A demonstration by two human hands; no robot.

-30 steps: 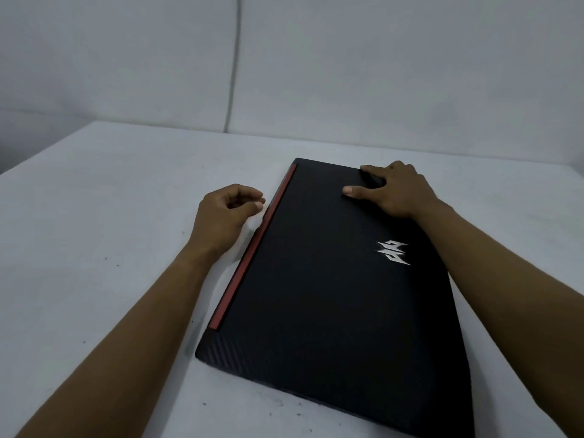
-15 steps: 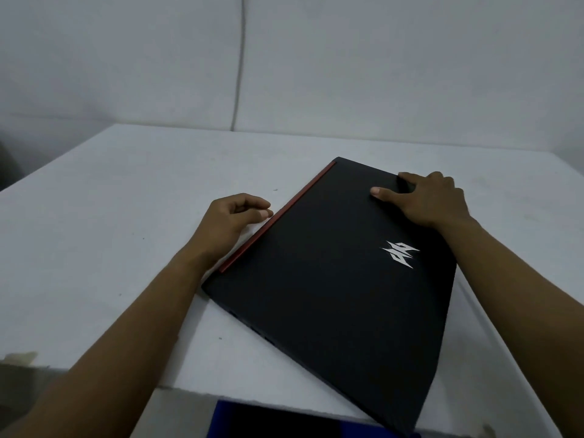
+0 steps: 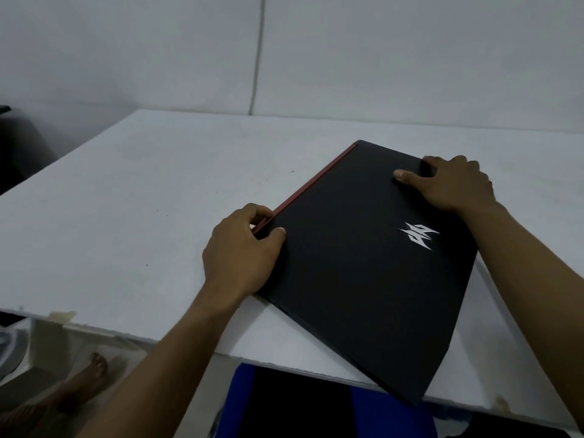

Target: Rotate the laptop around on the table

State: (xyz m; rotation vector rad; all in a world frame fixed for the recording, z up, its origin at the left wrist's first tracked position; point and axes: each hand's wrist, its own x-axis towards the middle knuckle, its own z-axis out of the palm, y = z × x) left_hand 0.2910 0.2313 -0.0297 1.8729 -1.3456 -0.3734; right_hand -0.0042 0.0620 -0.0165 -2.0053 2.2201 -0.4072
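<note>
A closed black laptop (image 3: 363, 279) with a red hinge strip and a silver logo lies skewed on the white table (image 3: 126, 216). One near corner of it juts past the table's front edge. My left hand (image 3: 243, 251) grips the laptop's left edge by the red strip, thumb on the lid and fingers curled round the side. At the far right edge my right hand (image 3: 455, 184) holds the lid, thumb flat on top and fingers bent over the edge.
A white wall with a vertical seam rises behind the table. Below the front edge I see blue and black clothing (image 3: 300, 406) and a bare foot (image 3: 88, 377) on the floor at the lower left. A dark object (image 3: 19, 153) stands at the far left.
The laptop has turned further and slid toward me, so its near corner now overhangs the front edge. My left hand went from resting curled beside the red strip to gripping that edge.
</note>
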